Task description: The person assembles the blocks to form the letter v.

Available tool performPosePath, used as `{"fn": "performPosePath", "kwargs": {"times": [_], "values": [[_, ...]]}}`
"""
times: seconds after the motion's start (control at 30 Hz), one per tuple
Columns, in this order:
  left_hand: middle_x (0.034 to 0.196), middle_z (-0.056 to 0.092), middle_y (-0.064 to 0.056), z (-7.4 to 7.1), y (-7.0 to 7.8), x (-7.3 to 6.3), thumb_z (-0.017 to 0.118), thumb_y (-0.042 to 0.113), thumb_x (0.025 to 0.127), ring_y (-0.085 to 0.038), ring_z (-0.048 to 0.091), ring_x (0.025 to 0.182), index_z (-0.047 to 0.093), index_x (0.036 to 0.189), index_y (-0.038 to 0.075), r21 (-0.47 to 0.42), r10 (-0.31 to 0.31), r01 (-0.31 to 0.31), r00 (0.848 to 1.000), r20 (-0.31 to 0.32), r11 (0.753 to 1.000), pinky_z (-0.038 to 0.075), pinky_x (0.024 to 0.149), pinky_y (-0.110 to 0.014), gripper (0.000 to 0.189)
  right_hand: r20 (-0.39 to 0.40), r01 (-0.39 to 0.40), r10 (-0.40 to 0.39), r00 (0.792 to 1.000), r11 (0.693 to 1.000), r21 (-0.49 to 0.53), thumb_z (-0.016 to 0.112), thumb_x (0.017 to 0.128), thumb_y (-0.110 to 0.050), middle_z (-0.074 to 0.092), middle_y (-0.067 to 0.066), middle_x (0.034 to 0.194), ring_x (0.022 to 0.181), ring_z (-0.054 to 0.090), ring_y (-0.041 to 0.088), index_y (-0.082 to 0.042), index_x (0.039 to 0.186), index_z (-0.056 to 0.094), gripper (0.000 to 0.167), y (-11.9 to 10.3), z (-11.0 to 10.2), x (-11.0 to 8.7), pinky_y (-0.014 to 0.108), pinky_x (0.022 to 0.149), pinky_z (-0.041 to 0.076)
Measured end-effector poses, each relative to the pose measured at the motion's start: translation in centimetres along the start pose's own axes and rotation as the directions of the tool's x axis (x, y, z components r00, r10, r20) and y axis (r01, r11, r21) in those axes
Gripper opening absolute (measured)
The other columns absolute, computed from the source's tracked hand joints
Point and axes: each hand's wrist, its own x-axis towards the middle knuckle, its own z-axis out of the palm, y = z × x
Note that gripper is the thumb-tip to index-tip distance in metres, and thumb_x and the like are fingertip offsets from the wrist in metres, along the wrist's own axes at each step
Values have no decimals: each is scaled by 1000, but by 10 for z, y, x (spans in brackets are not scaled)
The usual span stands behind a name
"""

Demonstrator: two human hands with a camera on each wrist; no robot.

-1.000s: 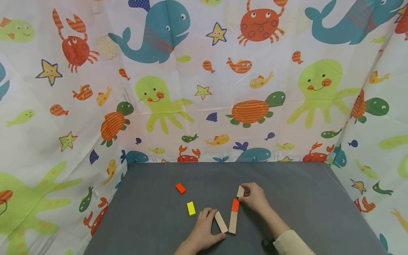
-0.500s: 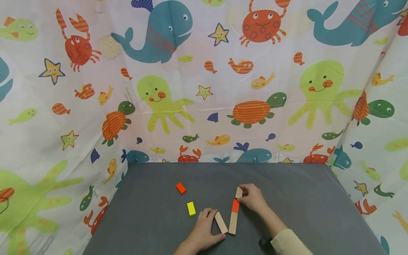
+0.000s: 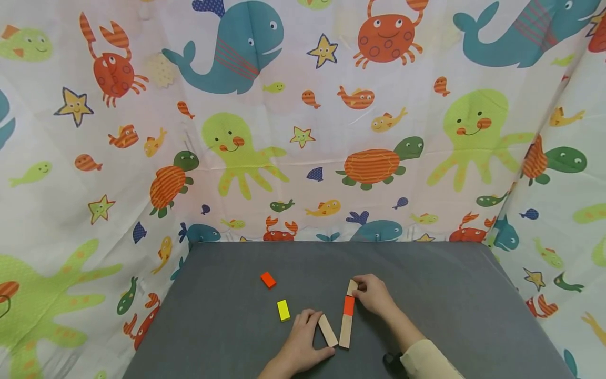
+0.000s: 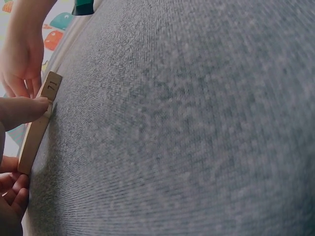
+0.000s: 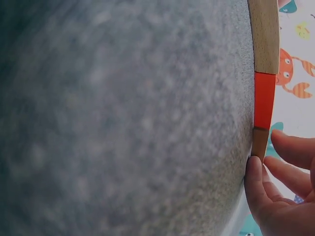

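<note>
My left hand (image 3: 303,343) grips a long plain wooden block (image 3: 327,330) by its two ends, thumb at the near end and fingers at the far end. Just right of it, a second long wooden block (image 3: 346,331) lies with its near end close by, so the pair form a narrow V. An orange-red block (image 3: 349,305) continues from that block's far end. Beyond it my right hand (image 3: 375,296) pinches a short wooden block (image 3: 352,287), which meets the orange-red one end to end in the right wrist view (image 5: 260,142).
A yellow block (image 3: 283,310) lies left of my left hand, and another orange-red block (image 3: 268,280) sits farther back. Grey cloth (image 3: 227,326) covers the table. A curtain (image 3: 303,158) printed with sea animals rises behind and at both sides.
My right hand has shifted a little left and toward me, bringing the short wooden block into line against the orange-red block. The left hand has held still.
</note>
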Motion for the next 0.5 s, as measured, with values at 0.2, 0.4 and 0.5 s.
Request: {"fn": "performPosePath", "kwargs": {"times": [0.2,0.4,0.5], "values": [[136,47,-5,0,0,-1,82,56,77,-23,45,118,51,145,11,8,-4,4,1000,2,1000,50,97,-48,88,1,1,-1,1000,1000,-13,77,85,-3,70,13,108,94,69,25,-1,121,71,37,-1,2,2,43,82,57],[136,47,-4,-1,1,-1,81,57,77,-23,45,120,51,146,12,1,-22,22,1000,10,1000,49,99,-49,88,9,5,-5,1000,1000,-15,75,86,-1,70,12,106,92,67,23,-2,121,71,36,-3,4,3,44,81,57],[136,47,-4,-2,2,-1,81,57,77,-23,44,120,51,146,12,0,-21,21,1000,8,1000,49,100,-49,88,14,11,-11,1000,1000,-19,74,86,0,70,12,105,91,67,23,-2,121,71,35,-4,4,3,44,82,57]]}}
